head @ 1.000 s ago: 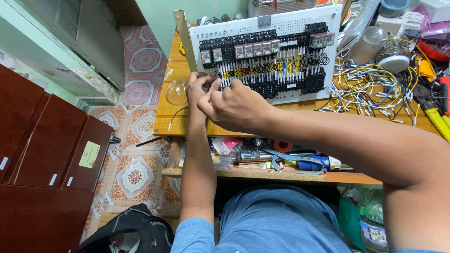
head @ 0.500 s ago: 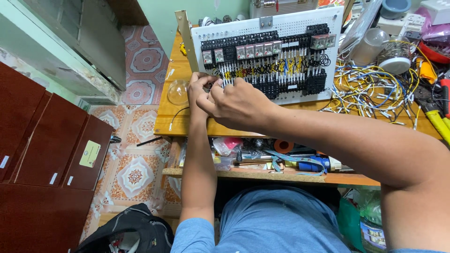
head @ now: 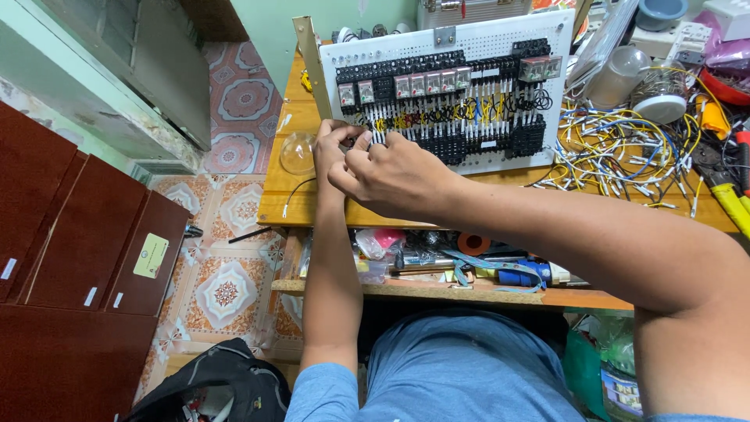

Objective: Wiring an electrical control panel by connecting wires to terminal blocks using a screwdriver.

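A white perforated panel (head: 500,39) stands tilted on the wooden bench (head: 281,203). It carries rows of black terminal blocks, clear relays (head: 422,84) and yellow, white and black wiring. My left hand (head: 332,141) and my right hand (head: 387,176) meet at the panel's lower left corner. The fingertips of both pinch at the white-tipped wires (head: 373,134) there. My right hand covers part of the left, so the exact grip is hidden.
A tangle of loose yellow, blue and white wires (head: 625,152) lies right of the panel, with clear jars (head: 621,74) behind. Yellow-handled tools (head: 730,195) lie at the far right. A glass dome (head: 298,152) sits at the bench's left. A lower shelf (head: 437,291) holds clutter.
Both hands stay at the panel's lower left corner. The fingers shift slightly on the wires. The view has moved a little.
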